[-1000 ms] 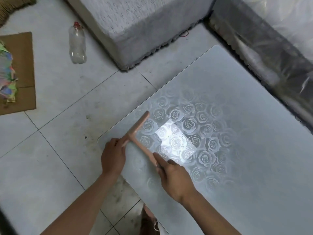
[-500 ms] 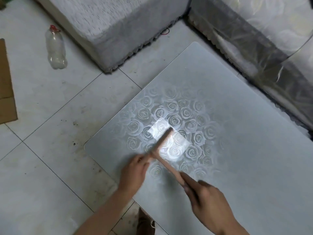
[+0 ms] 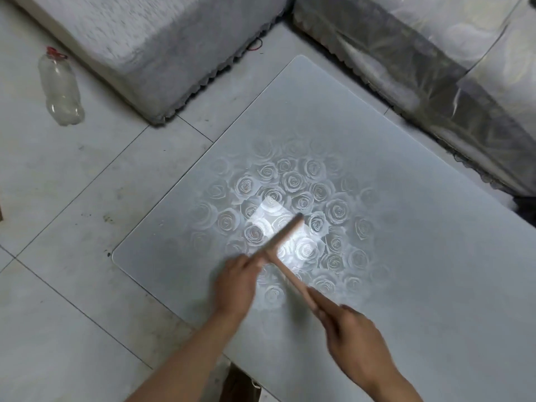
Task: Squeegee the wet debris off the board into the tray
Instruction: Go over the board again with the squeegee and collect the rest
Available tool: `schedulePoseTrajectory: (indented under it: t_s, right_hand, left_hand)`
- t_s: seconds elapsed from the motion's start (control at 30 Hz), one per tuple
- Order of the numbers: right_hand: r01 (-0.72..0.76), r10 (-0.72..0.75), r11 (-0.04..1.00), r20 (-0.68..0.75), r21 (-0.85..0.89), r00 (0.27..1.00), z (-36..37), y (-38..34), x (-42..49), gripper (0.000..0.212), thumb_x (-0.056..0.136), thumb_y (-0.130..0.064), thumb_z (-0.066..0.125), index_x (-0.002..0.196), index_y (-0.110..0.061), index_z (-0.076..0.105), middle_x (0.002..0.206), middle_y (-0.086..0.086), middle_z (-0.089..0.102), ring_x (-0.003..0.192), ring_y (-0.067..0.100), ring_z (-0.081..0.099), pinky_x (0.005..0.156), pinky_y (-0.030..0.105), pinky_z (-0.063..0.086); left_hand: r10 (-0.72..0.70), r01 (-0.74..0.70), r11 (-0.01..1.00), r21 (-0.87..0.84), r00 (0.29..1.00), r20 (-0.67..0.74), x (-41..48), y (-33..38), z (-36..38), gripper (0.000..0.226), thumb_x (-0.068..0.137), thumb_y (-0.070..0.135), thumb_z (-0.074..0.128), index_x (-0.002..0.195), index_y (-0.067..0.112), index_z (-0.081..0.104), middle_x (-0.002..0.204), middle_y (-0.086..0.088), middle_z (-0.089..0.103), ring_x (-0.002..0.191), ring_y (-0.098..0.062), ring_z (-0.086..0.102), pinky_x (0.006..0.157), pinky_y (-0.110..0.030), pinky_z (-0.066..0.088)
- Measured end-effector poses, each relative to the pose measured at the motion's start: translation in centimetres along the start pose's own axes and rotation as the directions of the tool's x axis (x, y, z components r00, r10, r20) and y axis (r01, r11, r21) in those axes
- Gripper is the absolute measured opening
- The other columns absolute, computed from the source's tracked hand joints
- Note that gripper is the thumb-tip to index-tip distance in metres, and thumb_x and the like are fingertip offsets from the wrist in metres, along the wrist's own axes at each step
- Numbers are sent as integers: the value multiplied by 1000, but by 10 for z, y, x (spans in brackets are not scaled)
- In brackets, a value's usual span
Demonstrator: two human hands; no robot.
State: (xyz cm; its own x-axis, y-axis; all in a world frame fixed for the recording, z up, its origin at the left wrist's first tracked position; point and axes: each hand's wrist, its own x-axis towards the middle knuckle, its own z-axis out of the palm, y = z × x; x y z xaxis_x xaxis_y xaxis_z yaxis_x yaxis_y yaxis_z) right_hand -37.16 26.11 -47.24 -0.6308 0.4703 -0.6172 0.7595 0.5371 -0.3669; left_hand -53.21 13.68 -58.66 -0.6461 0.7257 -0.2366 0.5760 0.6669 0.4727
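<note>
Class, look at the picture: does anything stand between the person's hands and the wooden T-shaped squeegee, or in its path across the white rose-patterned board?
Nothing visible does. The left hand and right hand both hold the wooden T-shaped squeegee, and no object shows on the white rose-patterned board around it. No tray is in view.

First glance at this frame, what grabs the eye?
The rose-patterned board on the tiled floor, with a bright glare patch at its centre. Across the glare lies a wooden T-shaped squeegee, left hand at its crossbar, right hand on the handle. A clear plastic bottle lies upper left.
</note>
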Motion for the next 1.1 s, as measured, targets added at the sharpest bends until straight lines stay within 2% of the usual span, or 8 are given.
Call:
schedulePoseTrajectory:
  t_s: [0.1, 0.2, 0.43, 0.63, 0.73, 0.87, 1.0, 1.1]
  right_hand:
    - [-141, 140, 988, -23, -69, 990, -8, 24, -29, 45, 99, -41, 35, 137, -62, 23, 96, -3, 62, 97, 17, 62, 78, 25, 47]
    - [-115, 106, 982, -61, -148, 992, -14, 10, -33, 42, 98, -41, 35, 136, -60, 31, 94, -1, 64, 93, 18, 63, 75, 26, 47]
    - [289, -290, 957, -99, -21, 952, -14, -121, 36, 40, 101, -39, 31, 140, -46, 35, 83, 4, 60, 80, 26, 59, 69, 35, 46]
    - [361, -356, 922, 61, -141, 933, 37, -227, 83, 44, 88, -8, 40, 129, -22, 46, 82, 10, 55, 76, 32, 54, 61, 31, 34]
    - [360, -346, 911, 100, -199, 933, 51, -220, 77, 47, 86, -9, 40, 129, -27, 43, 76, 7, 48, 71, 33, 49, 60, 31, 32]
    - [280, -254, 932, 139, -229, 957, 33, -164, 56, 57, 93, -20, 36, 140, -50, 25, 101, 6, 64, 94, 32, 61, 72, 34, 46]
    - [267, -248, 920, 102, -285, 963, 20, -146, 28, 47, 100, -38, 24, 138, -61, 10, 77, -3, 51, 71, 25, 49, 65, 32, 42]
    - [343, -349, 872, 46, -349, 936, 27, -174, 27, 51, 96, -28, 35, 138, -49, 17, 70, -1, 36, 74, 30, 57, 59, 33, 34]
  left_hand:
    - [87, -80, 993, -83, 992, 88, -20, 33, 20, 39, 68, 22, 85, 105, 23, 74, 73, 4, 63, 69, -18, 63, 58, -23, 49]
    - [-11, 36, 989, -141, 985, 172, -20, 27, 20, 36, 94, 31, 55, 131, 29, 58, 101, 0, 63, 96, -19, 59, 79, -28, 43]
    - [-114, 112, 993, -22, 965, -238, 19, -97, -83, 20, 91, 23, 59, 103, 16, 73, 85, -9, 63, 76, -32, 59, 60, -38, 48]
    - [-285, 300, 954, 20, 923, -259, 4, -180, -103, 26, 96, 14, 52, 115, 7, 69, 98, -16, 65, 88, -36, 62, 68, -43, 50]
    - [-395, 385, 918, -92, 877, -274, -7, -179, -81, 23, 93, 11, 57, 113, 9, 69, 95, -14, 65, 88, -35, 62, 70, -42, 48]
    - [-287, 247, 952, -182, 926, -246, -27, -149, -52, 18, 88, 11, 65, 104, 7, 73, 81, -13, 65, 75, -32, 63, 65, -39, 52]
    - [-248, 217, 907, -360, 968, -42, -40, -125, -45, 25, 88, 21, 66, 113, 16, 71, 89, -6, 67, 84, -25, 64, 72, -35, 52]
    - [-290, 224, 900, -374, 948, -131, -37, -142, -61, 19, 90, 19, 64, 107, 12, 72, 96, -6, 68, 88, -24, 65, 78, -34, 52]
